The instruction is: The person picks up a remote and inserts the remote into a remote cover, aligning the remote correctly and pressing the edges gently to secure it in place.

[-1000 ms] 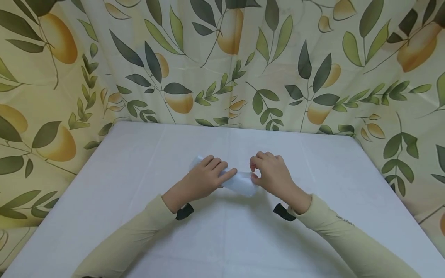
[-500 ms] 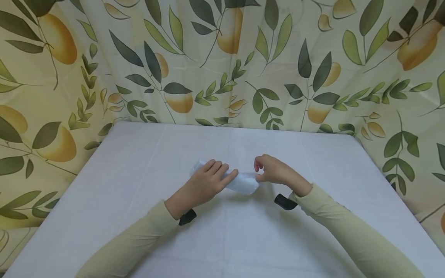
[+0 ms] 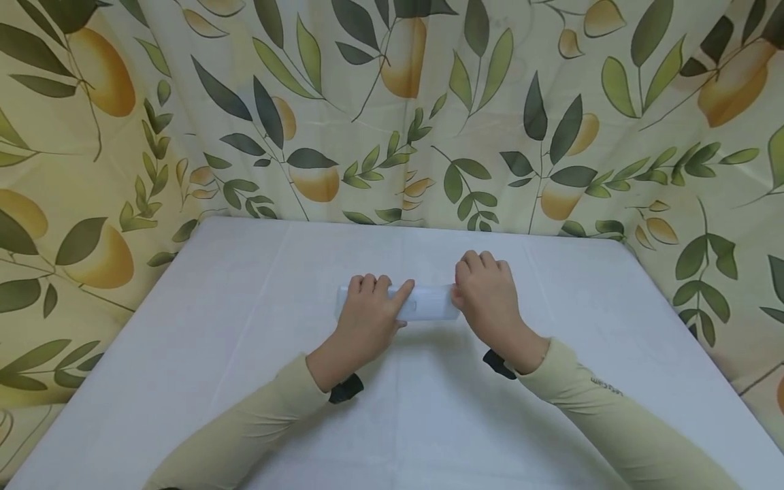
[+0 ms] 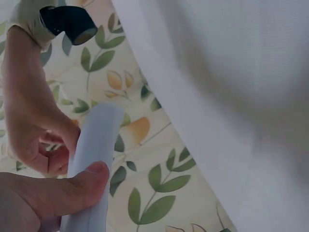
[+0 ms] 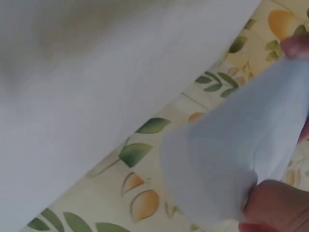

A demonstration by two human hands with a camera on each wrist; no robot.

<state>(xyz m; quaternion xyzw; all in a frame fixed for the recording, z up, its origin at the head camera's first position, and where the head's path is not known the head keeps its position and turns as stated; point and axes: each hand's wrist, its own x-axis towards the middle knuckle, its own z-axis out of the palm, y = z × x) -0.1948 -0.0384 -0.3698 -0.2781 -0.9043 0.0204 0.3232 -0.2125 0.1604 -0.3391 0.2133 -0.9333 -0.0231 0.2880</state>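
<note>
A smooth white roll (image 3: 433, 303), of a paper-like or thin plastic sheet, is held level above the table; I cannot tell its exact material. My left hand (image 3: 367, 314) grips it left of its middle, thumb along the near side in the left wrist view, where the roll (image 4: 99, 130) looks like a long tube. My right hand (image 3: 490, 299) pinches the roll's right end with curled fingers. Up close in the right wrist view, that end of the roll (image 5: 217, 150) flares wide, with a crease beside the right thumb (image 5: 275, 205). The palm sides are hidden.
A white cloth covers the table (image 3: 404, 422) under both hands. Behind it hangs a curtain (image 3: 392, 116) printed with leaves and yellow fruit. Each wrist wears a black strapped camera (image 3: 346, 388).
The roll has swung from a slant, right end lower, to nearly level across. My right hand has turned over its right end, fingers now pointing forward; my left hand has shifted slightly right.
</note>
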